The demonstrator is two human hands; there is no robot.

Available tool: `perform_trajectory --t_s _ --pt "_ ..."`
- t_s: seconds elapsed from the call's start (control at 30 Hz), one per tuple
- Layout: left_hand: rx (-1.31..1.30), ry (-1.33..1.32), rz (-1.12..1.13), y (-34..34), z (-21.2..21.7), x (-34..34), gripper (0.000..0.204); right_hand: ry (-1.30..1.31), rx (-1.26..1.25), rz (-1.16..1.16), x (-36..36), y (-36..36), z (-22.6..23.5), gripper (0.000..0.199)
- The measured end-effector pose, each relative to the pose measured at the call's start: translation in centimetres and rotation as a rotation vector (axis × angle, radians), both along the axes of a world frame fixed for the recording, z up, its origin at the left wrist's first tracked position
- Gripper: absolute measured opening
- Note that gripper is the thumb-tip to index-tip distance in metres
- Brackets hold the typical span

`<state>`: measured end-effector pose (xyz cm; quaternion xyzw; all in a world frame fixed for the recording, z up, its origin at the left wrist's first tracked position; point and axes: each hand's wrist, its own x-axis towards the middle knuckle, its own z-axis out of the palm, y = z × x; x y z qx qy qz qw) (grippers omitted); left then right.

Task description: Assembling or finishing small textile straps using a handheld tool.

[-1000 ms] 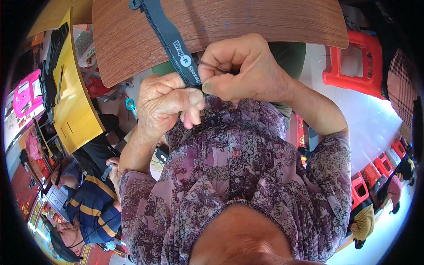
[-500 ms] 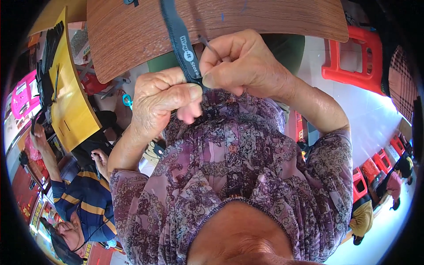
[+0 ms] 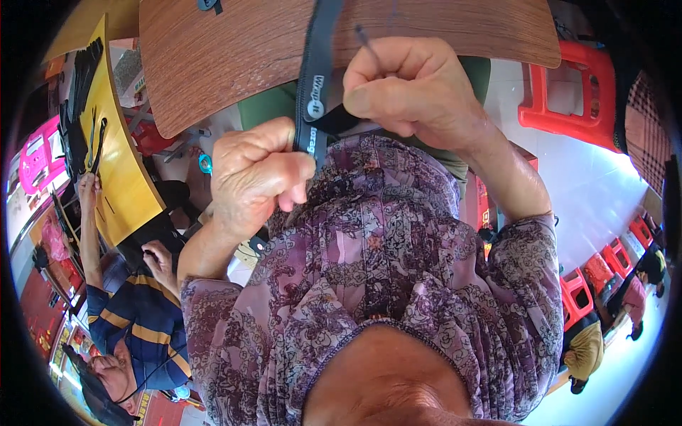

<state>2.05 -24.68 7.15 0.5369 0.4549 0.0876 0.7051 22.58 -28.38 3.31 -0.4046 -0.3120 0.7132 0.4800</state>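
Note:
A black fabric strap (image 3: 320,53) with white print hangs over the near edge of the table, down to my lap. My left hand (image 3: 252,174) is closed round its lower part, thumb on top. My right hand (image 3: 415,92) pinches a short black strip (image 3: 339,121) that branches off the strap to the right. A thin dark rod (image 3: 366,41) sticks up from between the fingers of that same hand; its lower end is hidden, so I cannot tell its kind.
The brown wood-grain table (image 3: 213,71) lies ahead, with a small dark piece (image 3: 207,4) at its far left. A co-worker (image 3: 142,312) handles black strips at a yellow table (image 3: 117,156) on the left. A red plastic stool (image 3: 572,96) stands at right. Something ring-shaped and blue (image 3: 205,164) shows at left.
My right hand has moved right and slightly up, away from my left hand, drawing the short black strip out between them. The strap has swung to the right. The co-worker's far hand has moved onto the yellow table.

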Motion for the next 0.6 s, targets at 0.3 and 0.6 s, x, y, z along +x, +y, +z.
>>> perform_trajectory --t_s 0.3,0.6 --pt "0.11 -0.015 0.066 -0.4 -1.1 0.8 0.008 -0.909 0.75 0.091 -1.6 -0.6 -0.6 0.042" --pt "0.013 0.012 -0.109 0.1 -2.1 -0.9 0.014 -0.602 0.737 0.199 -0.3 -0.4 -0.6 0.018"
